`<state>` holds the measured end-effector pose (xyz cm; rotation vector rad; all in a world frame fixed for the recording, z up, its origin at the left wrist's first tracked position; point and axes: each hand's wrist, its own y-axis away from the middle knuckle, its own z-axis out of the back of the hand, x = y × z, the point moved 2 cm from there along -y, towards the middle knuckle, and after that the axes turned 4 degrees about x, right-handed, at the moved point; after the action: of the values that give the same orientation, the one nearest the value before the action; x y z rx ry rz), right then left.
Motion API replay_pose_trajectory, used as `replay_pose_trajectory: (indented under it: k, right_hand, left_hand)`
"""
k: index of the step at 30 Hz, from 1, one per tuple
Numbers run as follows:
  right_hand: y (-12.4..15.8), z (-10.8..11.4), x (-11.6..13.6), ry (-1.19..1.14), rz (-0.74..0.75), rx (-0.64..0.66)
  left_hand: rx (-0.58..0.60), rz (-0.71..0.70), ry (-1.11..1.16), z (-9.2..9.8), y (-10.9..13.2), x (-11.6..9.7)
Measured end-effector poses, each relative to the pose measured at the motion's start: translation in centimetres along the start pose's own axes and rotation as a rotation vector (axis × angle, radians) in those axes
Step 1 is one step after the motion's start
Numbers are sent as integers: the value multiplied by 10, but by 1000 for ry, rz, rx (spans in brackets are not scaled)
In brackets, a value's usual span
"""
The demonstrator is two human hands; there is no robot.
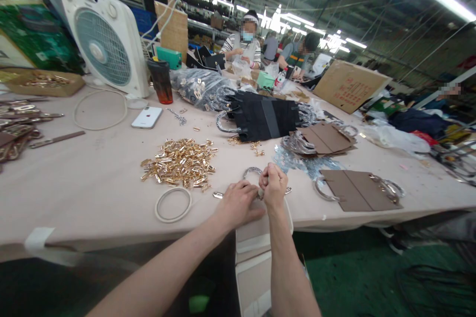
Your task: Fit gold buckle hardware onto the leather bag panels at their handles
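Observation:
My left hand (pixel 240 203) lies over a pale beige bag panel (pixel 255 230) at the table's front edge, with fingers and thumb gripping its upper part. Beside it, my right hand (pixel 274 183) is closed in a fist just above the panel; what it holds is hidden. A plastic-wrapped handle loop (pixel 253 170) shows behind my hands. A metal clasp piece (pixel 218 195) rests by my left hand, and part of another pokes out right of my right fist. Left of my hands are a heap of gold-coloured metal fittings (pixel 182 163) and a tape roll (pixel 173 205).
A brown bag panel with handles (pixel 351 190) lies to the right, before stacked brown panels (pixel 327 138) and black bag pieces (pixel 260 116). A phone (pixel 147 117), a dark cup (pixel 160 81) and a box fan (pixel 106 39) stand at left. A person (pixel 245 44) sits across.

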<state>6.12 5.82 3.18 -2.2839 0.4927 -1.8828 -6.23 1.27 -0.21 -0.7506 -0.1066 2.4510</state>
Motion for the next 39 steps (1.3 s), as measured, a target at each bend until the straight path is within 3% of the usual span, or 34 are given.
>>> replay_pose_trajectory:
  k: [9,14,19,24,31,36,39]
  right_hand:
    - [22,5,-4,212,83,67]
    - [28,11,14,39,148,54]
    - [34,9,33,-87,327,50]
    - [35,6,12,100,132,128]
    - [34,6,22,-58,270,63]
    - [34,9,3,-21,102,76]
    - [34,20,11,-162,136,-8]
  left_hand:
    - [6,-3,32,-1,-3,1]
    - [5,1,30,2,-2,-1]
    - [-17,10,45,2,-1,-1]
    - [1,21,66,3,-3,-3]
    - [-5,15,45,3,-2,-4]
    - [4,11,52,2,-2,-3]
    - [-15,-24,56,-3,-1,2]
